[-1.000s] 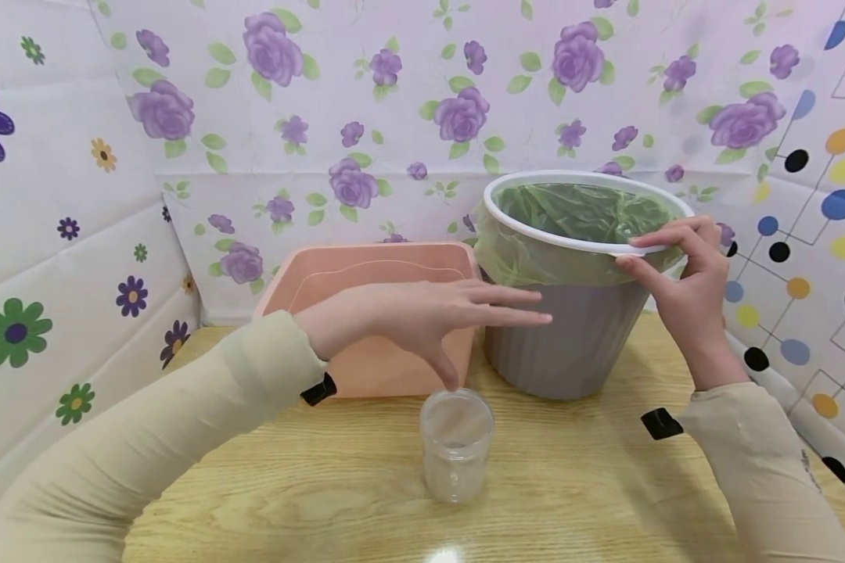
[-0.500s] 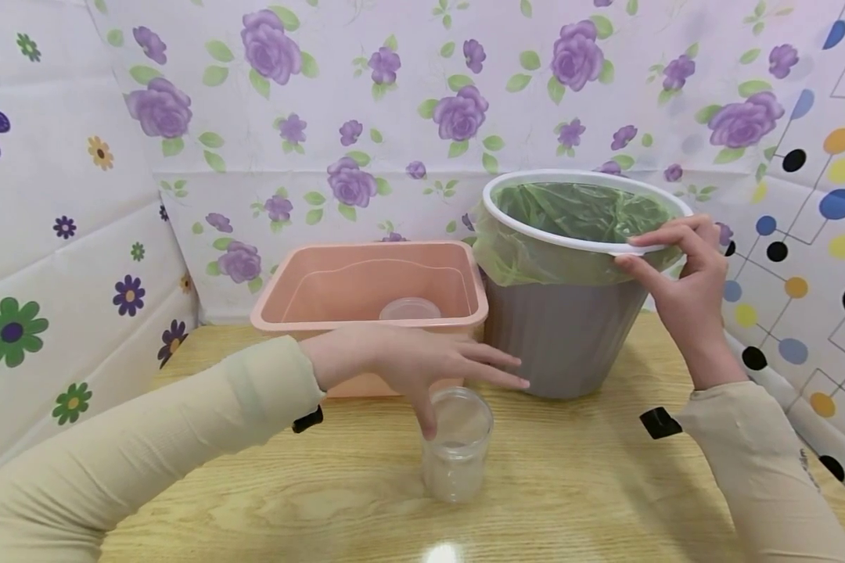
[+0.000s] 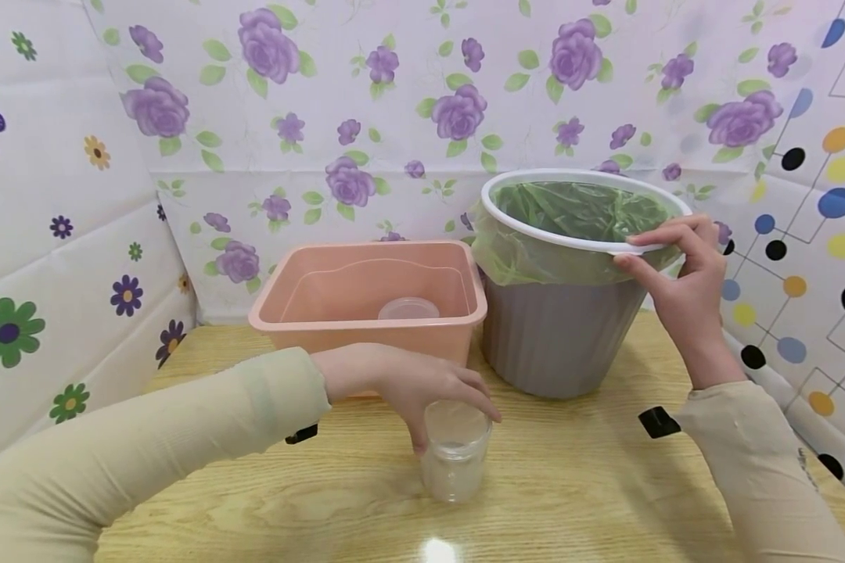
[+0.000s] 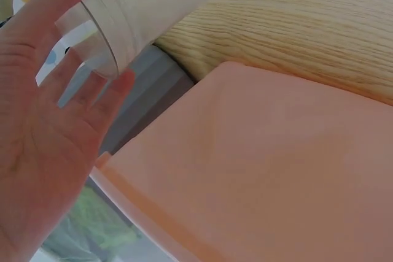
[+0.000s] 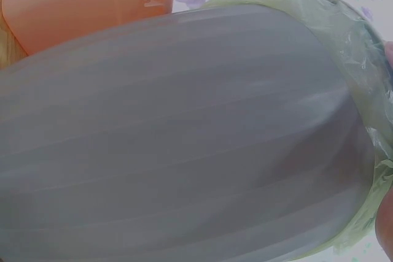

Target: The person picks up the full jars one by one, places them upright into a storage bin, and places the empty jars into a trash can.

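In the head view a clear plastic jar (image 3: 454, 471) stands upright on the table, with its top uncovered. My left hand (image 3: 411, 379) reaches over it from behind, thumb at the left of the rim and fingers curled round the far and right side. The left wrist view shows those fingers (image 4: 113, 99) along the jar's rim. At the right, my right hand (image 3: 692, 293) pinches the white rim of a grey trash can (image 3: 556, 336), fingers on top and thumb below. A thin green bag (image 3: 517, 254) lines the can and hangs over its outside.
Left of the trash can stands a pink plastic basin (image 3: 366, 324), with a clear round item (image 3: 408, 308) lying inside. Both stand on a wooden table (image 3: 310, 500) close to a flowered backdrop (image 3: 366, 102).
My left hand has come down from in front of the basin to the jar, and its fingers have closed round the rim. The right hand stays on the trash can's rim.
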### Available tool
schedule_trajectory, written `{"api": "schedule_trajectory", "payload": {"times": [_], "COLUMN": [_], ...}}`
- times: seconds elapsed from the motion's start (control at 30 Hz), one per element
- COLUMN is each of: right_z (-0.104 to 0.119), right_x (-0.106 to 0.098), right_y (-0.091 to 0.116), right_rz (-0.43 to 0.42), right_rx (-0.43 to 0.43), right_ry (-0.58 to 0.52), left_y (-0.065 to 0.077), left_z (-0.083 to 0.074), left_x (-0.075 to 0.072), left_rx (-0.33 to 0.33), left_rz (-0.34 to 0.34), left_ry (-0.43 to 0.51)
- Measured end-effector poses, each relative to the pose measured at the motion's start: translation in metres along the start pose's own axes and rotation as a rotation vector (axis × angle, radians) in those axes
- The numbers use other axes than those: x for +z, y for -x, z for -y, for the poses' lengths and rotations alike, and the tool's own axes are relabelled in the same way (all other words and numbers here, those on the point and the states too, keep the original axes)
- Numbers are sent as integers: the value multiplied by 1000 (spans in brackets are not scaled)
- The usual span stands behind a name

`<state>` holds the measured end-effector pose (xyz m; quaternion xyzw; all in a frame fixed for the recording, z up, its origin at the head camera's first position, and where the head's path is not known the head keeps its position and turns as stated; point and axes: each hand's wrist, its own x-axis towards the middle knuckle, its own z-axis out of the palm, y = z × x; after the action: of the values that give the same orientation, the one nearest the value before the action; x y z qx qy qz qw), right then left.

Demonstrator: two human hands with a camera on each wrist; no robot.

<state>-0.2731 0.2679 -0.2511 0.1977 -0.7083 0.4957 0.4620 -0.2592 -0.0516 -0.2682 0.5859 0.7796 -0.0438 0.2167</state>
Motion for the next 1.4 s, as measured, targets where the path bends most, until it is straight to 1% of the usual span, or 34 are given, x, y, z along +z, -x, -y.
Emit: {"api": "schedule_trajectory", "payload": {"times": [0.2, 0.4, 0.5, 0.6, 0.73, 0.83, 0.97, 1.2, 1.3, 1.4], "right_z": [0, 0, 0, 0, 0, 0, 1, 0, -1, -1], "right_x": [-1, 0, 0, 0, 0, 0, -1, 0, 0, -1], "right_y": [0, 0, 0, 0, 0, 0, 0, -1, -1, 0], "right_rz": [-1, 1, 3, 4, 2, 4, 3, 0, 2, 1], "right_rx": [10, 5, 1, -2, 1, 5, 2, 0, 3, 3], "right_ry": [4, -2, -2, 7, 12, 15, 11, 5, 9, 10], "left_y": [-2, -4, -6, -8, -13, -16, -16, -10, -7, -2], "left_z": [1, 1, -1, -4, -8, -8, -8, -10, -11, -12], "left_x": [-1, -3, -5, -9, -13, -17, -24, -41, -49, -58], "left_rx": [16, 18, 9, 14, 47, 53, 39, 15, 19, 16], "left_rz": [-11, -1, 15, 39, 77, 94, 95, 58, 45, 36], "left_ry": [-16, -9, -7, 5, 6, -17, -30, -28, -18, 16]}}
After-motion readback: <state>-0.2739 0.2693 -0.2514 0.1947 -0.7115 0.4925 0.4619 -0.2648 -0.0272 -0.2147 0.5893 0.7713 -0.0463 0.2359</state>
